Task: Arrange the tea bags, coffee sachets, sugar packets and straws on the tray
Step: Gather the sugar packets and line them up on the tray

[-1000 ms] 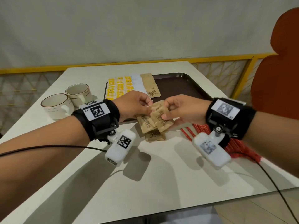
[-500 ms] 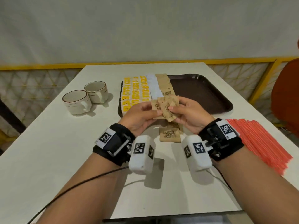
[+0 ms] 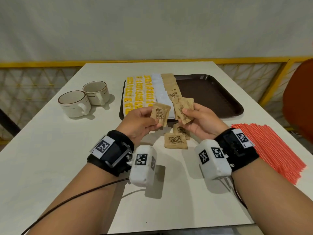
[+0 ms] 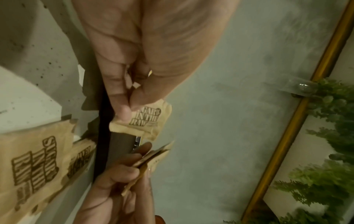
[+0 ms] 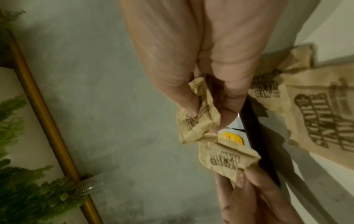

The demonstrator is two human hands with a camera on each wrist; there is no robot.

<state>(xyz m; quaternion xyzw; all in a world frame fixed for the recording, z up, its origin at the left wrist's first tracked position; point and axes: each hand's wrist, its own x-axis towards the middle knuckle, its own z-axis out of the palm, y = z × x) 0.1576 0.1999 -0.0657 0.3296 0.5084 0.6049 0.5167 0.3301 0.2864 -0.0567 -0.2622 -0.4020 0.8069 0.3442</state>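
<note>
Above the tabletop (image 3: 50, 167): sugar packets separated for placement on the tray (image 3: 220, 99).
Left hand (image 3: 138, 122) pinches one packet (image 3: 160, 114); right hand (image 3: 201, 122) pinches several packets (image 3: 183, 109), presumably feeding the brown row (image 3: 170, 85).

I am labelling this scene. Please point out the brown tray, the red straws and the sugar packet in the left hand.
brown tray (image 3: 211, 94), head view, on its bare floor.
red straws (image 3: 274, 150), head view, on the middle of the bundle.
sugar packet (image 3: 160, 114), head view, on its printed face, pinched by the left hand (image 3: 140, 122).
</note>
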